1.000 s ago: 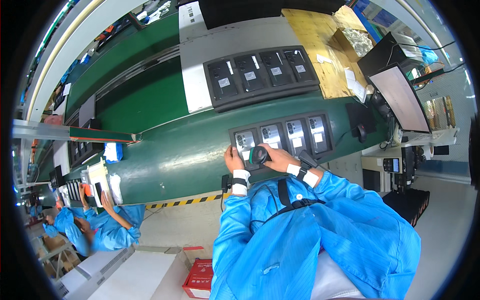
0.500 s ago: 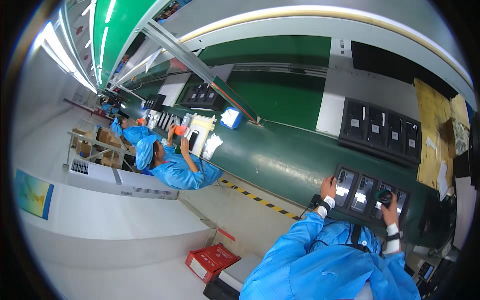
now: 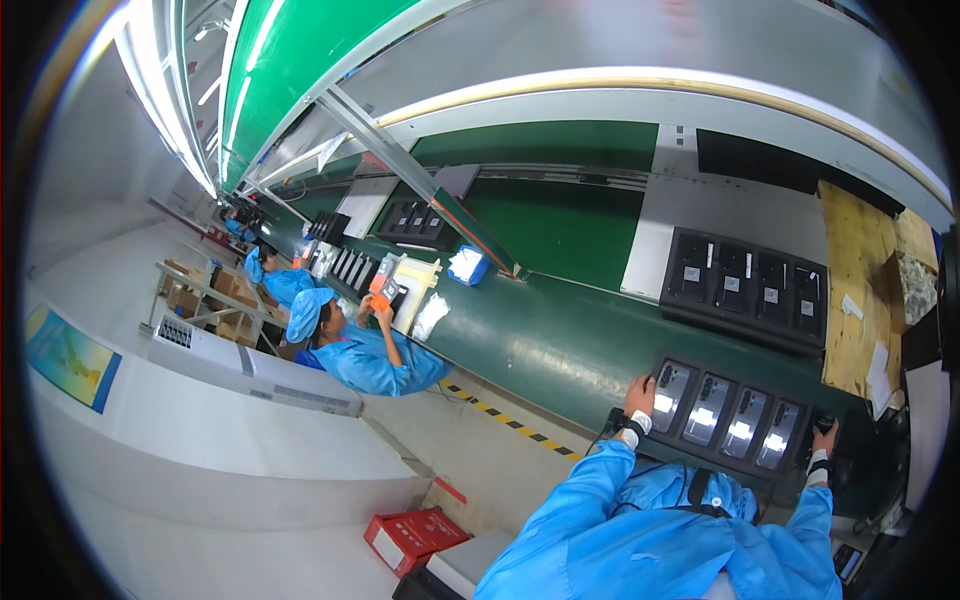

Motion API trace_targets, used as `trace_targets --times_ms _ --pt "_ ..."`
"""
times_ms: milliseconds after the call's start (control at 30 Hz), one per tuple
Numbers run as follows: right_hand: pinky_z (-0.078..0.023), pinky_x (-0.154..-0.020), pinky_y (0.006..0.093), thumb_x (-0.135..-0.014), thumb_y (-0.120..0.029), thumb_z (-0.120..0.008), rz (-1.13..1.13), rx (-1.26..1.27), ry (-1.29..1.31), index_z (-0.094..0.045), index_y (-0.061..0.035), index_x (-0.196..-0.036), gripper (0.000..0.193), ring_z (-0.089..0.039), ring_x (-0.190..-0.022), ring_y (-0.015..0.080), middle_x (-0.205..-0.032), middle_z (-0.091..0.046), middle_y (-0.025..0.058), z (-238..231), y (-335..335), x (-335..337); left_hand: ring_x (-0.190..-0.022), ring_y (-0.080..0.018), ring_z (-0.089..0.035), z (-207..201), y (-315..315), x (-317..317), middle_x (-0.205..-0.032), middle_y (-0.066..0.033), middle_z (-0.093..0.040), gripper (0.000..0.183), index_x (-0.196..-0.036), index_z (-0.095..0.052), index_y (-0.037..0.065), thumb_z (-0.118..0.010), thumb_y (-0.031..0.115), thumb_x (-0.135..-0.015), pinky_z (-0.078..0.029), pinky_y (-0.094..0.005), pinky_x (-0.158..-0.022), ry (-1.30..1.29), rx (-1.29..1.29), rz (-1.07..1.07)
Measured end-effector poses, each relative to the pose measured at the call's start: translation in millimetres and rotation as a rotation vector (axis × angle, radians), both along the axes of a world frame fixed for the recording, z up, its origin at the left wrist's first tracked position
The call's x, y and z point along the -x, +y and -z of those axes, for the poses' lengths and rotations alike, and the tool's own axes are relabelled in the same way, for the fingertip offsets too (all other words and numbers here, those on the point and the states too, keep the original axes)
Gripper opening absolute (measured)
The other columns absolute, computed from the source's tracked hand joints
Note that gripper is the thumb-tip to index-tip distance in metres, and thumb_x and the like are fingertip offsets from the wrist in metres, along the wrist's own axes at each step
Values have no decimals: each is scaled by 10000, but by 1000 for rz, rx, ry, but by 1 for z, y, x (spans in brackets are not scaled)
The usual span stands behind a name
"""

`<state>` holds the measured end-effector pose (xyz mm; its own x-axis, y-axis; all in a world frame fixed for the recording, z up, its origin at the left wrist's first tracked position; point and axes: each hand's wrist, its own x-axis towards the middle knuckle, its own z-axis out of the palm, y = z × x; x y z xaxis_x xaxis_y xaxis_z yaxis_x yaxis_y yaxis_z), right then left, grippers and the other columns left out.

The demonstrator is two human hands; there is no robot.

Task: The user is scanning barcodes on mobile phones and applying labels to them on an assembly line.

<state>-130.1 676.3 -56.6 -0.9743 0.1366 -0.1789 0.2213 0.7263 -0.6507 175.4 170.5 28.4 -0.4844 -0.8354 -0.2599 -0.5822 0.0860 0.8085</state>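
A black tray [image 3: 722,462] lies at the bench's near edge, holding several dark glossy smartphones [image 3: 707,411] in separate slots, camera bumps toward the far side. My left hand [image 3: 640,397] is closed on the tray's left end, fingers over the rim. Just past the right end, my right hand [image 3: 826,437] is wrapped round a small black rounded tool [image 3: 825,422]; its exact kind does not show. Black bands and white cuffs circle both wrists. Farther back sits a second black tray [image 3: 745,328] with several dark labelled items in its slots.
On the right lie a wooden board [image 3: 858,290] and loose papers. A metal post [image 3: 385,145] slants down to the green bench [image 3: 545,335]. To the left, a co-worker [image 3: 350,350] in blue handles an orange-and-grey item beside a blue box [image 3: 467,265]. A red box [image 3: 415,540] rests on the floor.
My right hand has moved from above the phones to beyond the tray's right end, carrying the black tool. My left hand stays at the left end. The view has shifted slightly.
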Motion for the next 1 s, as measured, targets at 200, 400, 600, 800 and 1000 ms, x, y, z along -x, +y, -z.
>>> trace_targets --times_ms 200,400,600,800,1000 --pt "-449 -1064 501 -865 -85 -741 -22 -193 120 -427 -183 -1510 724 -548 -1312 409 -1406 -569 221 -27 -21 -4 -1149 -407 -613 -3 2 0 -1217 -205 -665 405 -1238 -675 26 -541 337 -1017 -482 -453 -1001 -4 33 6" --pt "-441 -1061 458 -935 -81 -668 -2 -94 405 -532 -71 -1423 507 -563 -1281 333 -1410 -548 188 -72 -42 -72 -1127 -408 -624 -3 3 2 -1200 -201 -676 424 -1214 -691 35 -523 374 -1023 -489 -450 -989 -50 74 -13" --pt "-442 -1044 432 -1095 -321 -465 -104 64 170 -607 57 -1315 460 -591 -1211 401 -1303 -632 244 -32 -60 -113 -1076 -418 -635 -6 2 6 -1131 -205 -689 450 -1150 -718 32 -503 411 -1036 -494 -466 -953 -92 88 -29" --pt "-450 -1036 434 -1100 -354 -433 -125 53 163 -616 64 -1291 494 -595 -1188 432 -1275 -642 246 -19 -55 -107 -1022 -452 -631 -4 6 11 -1090 -226 -679 429 -1096 -715 41 -478 395 -1044 -506 -521 -893 -138 159 -5" --pt "-444 -1050 429 -1098 -360 -434 -110 50 159 -618 54 -1298 495 -594 -1201 423 -1292 -640 240 -21 -59 -110 -1009 -455 -633 -6 6 11 -1089 -226 -674 426 -1098 -714 47 -466 390 -1048 -514 -523 -884 -176 183 14"
